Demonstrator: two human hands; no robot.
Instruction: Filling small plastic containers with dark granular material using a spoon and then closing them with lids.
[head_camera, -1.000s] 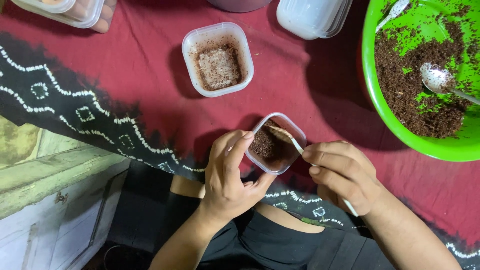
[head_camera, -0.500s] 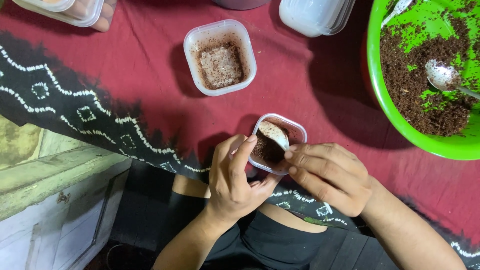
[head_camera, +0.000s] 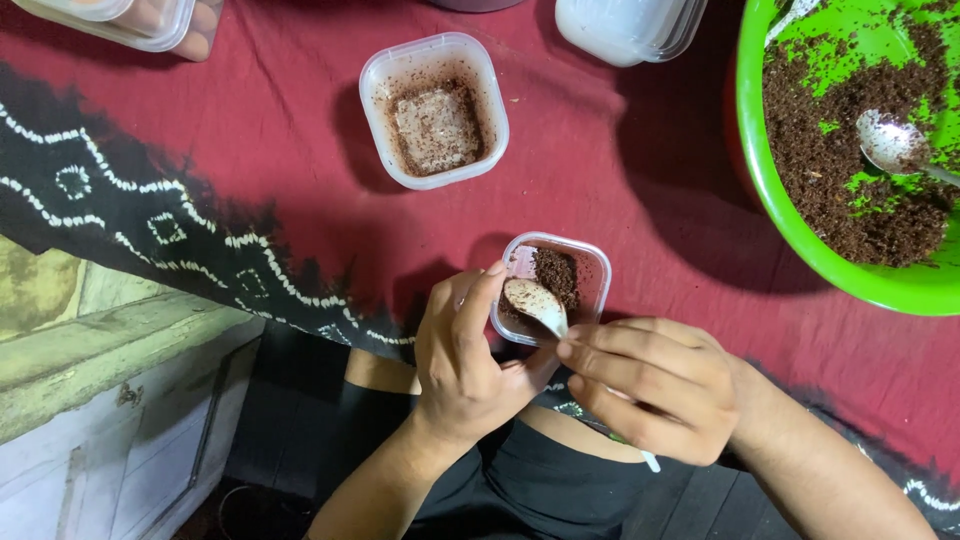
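One small tub (head_camera: 551, 287) part-filled with brown crumb, gripped by left hand (head_camera: 470, 360); spoon (head_camera: 536, 304) pinched in right hand (head_camera: 645, 385), pressing. Second tub (head_camera: 434, 109) already lined; plenty left in green bowl (head_camera: 790, 250).

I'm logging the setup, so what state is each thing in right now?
Small tub: open, tilted, partly filled with brown crumbs, held by left hand.
White spoon: in right hand, bowl inside the tub.
Second tub: open, pressed layer inside.
Green bowl: holds crumbs.
Metal spoon: resting in bowl.
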